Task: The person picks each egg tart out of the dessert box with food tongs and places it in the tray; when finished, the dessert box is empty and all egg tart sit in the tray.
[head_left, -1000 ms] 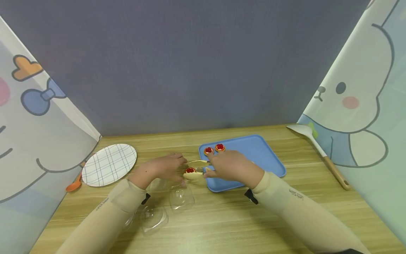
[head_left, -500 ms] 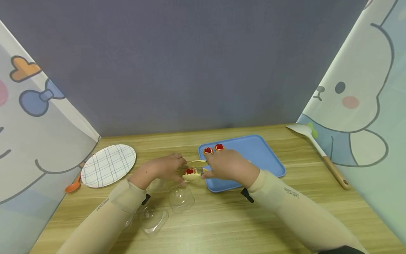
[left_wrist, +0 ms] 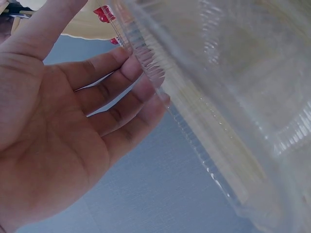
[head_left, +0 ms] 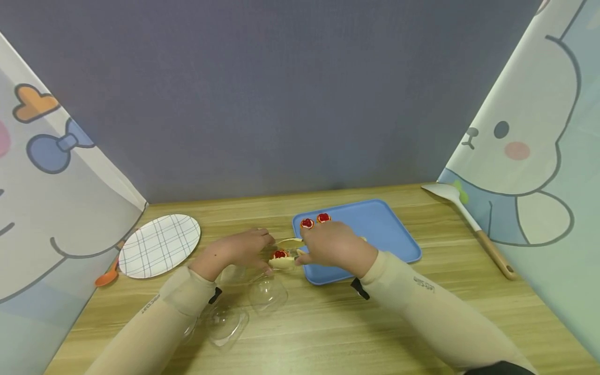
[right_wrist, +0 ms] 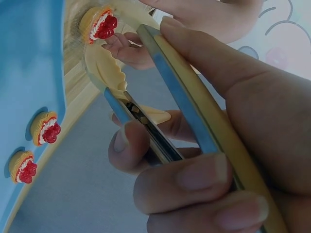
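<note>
My right hand (head_left: 332,247) grips tongs (right_wrist: 189,104) with gold and shiny metal arms and cream scalloped tips. The tips are spread around a small berry tart (right_wrist: 103,24) with red fruit; whether they touch it I cannot tell. Facing them is my left hand (head_left: 241,251); in the left wrist view its fingers, nearly straight, touch the edge of a clear plastic box (left_wrist: 233,73). Where its thumb tip lies is out of that view. Partly behind my right hand is a blue tray (head_left: 379,229) bearing two more tarts, one of them a front tart (head_left: 307,223).
Several clear plastic domes, including a nearer dome (head_left: 225,323), lie by my left forearm. To the left are a checked plate (head_left: 159,245) and an orange spoon (head_left: 107,278). A white spatula with a wooden handle (head_left: 494,252) leans at the right.
My right hand has shifted slightly left with the tongs, and their tips stay on either side of the tart. My left hand stays nearly still.
</note>
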A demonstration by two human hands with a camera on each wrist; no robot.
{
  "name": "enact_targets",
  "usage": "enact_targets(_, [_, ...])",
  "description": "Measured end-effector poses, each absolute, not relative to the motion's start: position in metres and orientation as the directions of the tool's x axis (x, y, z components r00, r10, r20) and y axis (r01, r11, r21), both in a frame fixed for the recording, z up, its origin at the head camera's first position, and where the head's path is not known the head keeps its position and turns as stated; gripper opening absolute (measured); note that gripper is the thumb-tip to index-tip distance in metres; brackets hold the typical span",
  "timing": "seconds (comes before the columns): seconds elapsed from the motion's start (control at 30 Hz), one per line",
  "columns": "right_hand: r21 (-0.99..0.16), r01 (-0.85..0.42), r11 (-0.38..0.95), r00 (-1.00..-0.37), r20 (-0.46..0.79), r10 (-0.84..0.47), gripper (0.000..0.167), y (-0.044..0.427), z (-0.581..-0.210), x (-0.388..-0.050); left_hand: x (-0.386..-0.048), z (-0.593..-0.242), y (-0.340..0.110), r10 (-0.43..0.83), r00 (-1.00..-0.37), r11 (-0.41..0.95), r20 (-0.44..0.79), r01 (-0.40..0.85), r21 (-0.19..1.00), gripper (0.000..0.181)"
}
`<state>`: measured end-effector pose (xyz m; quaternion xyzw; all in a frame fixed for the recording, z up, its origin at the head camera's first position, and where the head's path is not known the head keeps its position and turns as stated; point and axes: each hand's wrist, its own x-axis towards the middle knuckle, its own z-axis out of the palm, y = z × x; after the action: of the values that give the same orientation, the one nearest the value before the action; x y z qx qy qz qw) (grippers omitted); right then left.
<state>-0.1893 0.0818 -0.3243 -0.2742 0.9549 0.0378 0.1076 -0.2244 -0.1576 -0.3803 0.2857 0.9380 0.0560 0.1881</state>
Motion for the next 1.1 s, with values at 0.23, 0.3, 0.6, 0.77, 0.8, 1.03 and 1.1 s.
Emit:
enact_targets(0.23, [0.031,-0.526,0.85,-0.83,-0.238,-0.505,0.053,0.0762,-0.3238,-0.1879,-0.2232,-0.3785,-0.1563,0.55,-0.77,0.835,-0.324,0.509,0.21,0.078])
enact_targets(0.3, [0.037,-0.524,0.851,-0.832,-0.236,-0.503,0.052,0.0752,-0.3243,-0.1879,-0.223,-0.3783,-0.1561,0.551,-0.77,0.835,-0.322,0.511,0.207,0.077])
enact_targets(0.6, [0.071,-0.549,0.833,-0.822,-0.226,-0.523,0.059,0.0735,-0.3283,-0.1879,-0.2242,-0.3775,-0.1553,0.584,-0.752,0.812,-0.306,0.548,0.201,0.072])
enact_targets(0.77, [0.062,-0.552,0.831,-0.82,-0.222,-0.528,0.058,0.0742,-0.3297,-0.1878,-0.2257,-0.378,-0.1564,0.586,-0.752,0.81,-0.302,0.549,0.204,0.069])
enact_targets(0.8, [0.059,-0.554,0.83,-0.818,-0.221,-0.53,0.057,0.0745,-0.33,-0.1878,-0.2259,-0.3783,-0.1566,0.586,-0.752,0.81,-0.302,0.55,0.205,0.069])
enact_targets(1.03, [0.029,-0.567,0.823,-0.809,-0.205,-0.55,0.054,0.0789,-0.3311,-0.1892,-0.2257,-0.3788,-0.1571,0.584,-0.752,0.811,-0.305,0.544,0.214,0.065])
enact_targets(1.1, [0.018,-0.562,0.827,-0.812,-0.203,-0.548,0.055,0.0806,-0.3302,-0.1891,-0.2255,-0.3788,-0.157,0.582,-0.752,0.813,-0.308,0.54,0.217,0.064])
